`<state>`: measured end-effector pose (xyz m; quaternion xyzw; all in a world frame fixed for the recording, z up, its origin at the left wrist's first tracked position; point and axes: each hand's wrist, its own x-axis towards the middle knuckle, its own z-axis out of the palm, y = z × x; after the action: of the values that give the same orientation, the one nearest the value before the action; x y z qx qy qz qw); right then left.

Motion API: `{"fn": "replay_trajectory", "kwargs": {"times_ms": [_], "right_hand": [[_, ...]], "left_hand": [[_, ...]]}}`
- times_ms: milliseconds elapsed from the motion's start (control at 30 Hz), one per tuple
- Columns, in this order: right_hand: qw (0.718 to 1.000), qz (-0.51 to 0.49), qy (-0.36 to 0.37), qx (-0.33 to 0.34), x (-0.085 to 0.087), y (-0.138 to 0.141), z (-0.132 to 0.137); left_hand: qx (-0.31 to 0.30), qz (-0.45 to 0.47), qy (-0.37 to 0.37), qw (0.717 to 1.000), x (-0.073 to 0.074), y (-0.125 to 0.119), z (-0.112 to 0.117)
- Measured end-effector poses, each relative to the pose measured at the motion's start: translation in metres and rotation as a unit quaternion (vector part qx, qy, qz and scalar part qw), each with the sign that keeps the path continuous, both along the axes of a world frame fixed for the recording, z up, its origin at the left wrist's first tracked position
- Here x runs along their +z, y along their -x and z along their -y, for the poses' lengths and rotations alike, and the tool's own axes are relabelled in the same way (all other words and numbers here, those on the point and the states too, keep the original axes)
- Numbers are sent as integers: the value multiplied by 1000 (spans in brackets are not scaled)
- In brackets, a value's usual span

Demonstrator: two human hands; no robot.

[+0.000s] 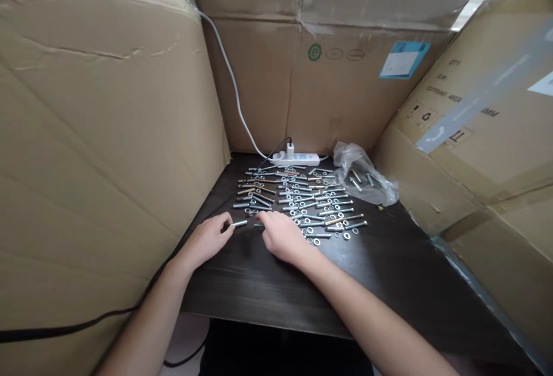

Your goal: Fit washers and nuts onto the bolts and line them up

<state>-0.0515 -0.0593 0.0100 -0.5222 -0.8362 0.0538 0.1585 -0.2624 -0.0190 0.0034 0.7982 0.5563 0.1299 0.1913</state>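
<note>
Near the left front of the rows of hardware, my left hand (212,236) pinches a short silver metal sleeve (239,223) between thumb and fingers; its free end points right. My right hand (283,236) is closed just across a small gap, palm down. The thin end of a bolt (258,225) sticks out to the left from under its fingertips; the rest of it is hidden by the hand. Beyond both hands lie several rows of bolts (339,212), sleeves and loose nuts. Washers (317,242) and rings lie among them, some beside my right wrist.
A dark tabletop (242,284) carries everything. At the back are a white power strip (298,159) with a plug and cables, and a clear plastic bag (367,177) with some bolts inside. Cardboard walls (129,122) close in the left, back and right.
</note>
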Motion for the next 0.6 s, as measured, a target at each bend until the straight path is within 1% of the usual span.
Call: {"fn": "replay_trajectory", "kwargs": {"times_ms": [100, 233, 400, 600], "right_hand": [[1000, 14, 6, 20, -7, 7, -8], [1000, 6, 14, 9, -12, 7, -21], [1000, -1, 23, -10, -12, 6, -34], [999, 3, 27, -36, -12, 6, -40]], "left_hand": [[-1, -9, -19, 1000, -2, 1, -7], [5, -20, -36, 999, -5, 1, -13], [8, -25, -44, 999, -7, 1, -18], [20, -28, -33, 999, -7, -1, -25]]}}
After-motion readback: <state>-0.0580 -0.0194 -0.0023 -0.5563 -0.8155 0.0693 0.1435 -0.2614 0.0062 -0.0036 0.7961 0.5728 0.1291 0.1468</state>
